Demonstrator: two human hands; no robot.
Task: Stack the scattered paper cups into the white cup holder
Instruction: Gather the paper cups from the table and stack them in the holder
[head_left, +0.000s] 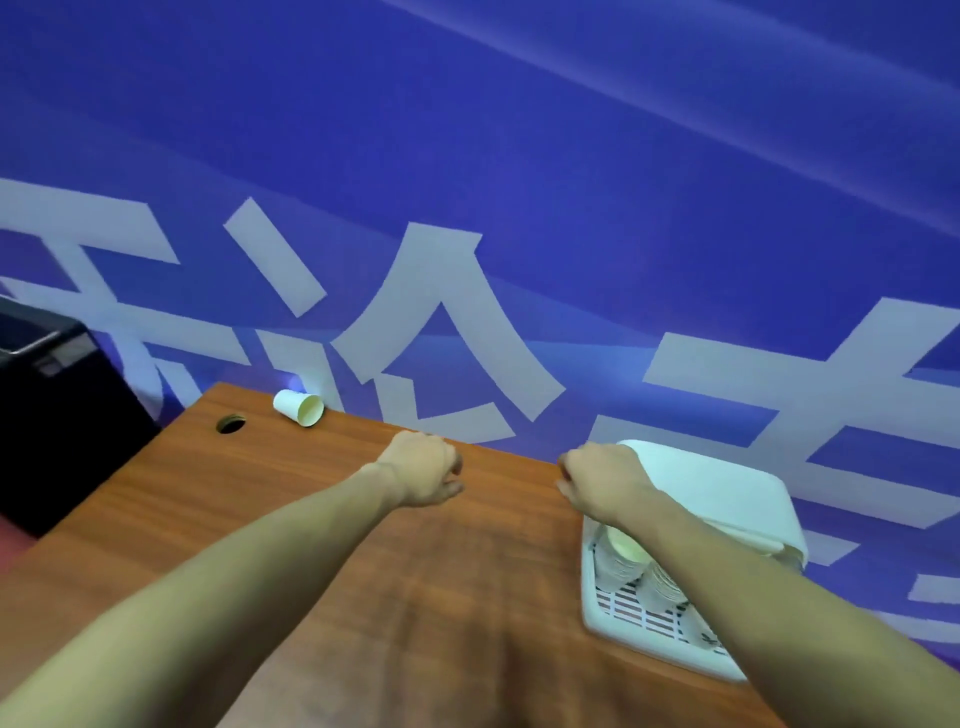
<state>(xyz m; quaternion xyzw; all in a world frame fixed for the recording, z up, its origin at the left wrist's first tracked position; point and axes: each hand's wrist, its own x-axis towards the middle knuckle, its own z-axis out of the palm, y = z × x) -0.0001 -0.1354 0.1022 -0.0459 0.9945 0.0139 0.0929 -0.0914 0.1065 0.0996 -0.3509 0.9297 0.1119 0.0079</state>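
Note:
One white paper cup lies on its side at the far left of the wooden table, its mouth toward me. The white cup holder stands at the table's right edge, with stacked cups lying inside on its slotted tray. My left hand hovers over the far middle of the table, fingers loosely curled, holding nothing. My right hand hangs at the holder's left end, fingers loosely curled and empty; my right forearm crosses over the tray and hides part of the stacks.
A round cable hole is cut in the table near the lying cup. A dark cabinet stands off the table's left side. A blue wall with large white characters runs right behind the table.

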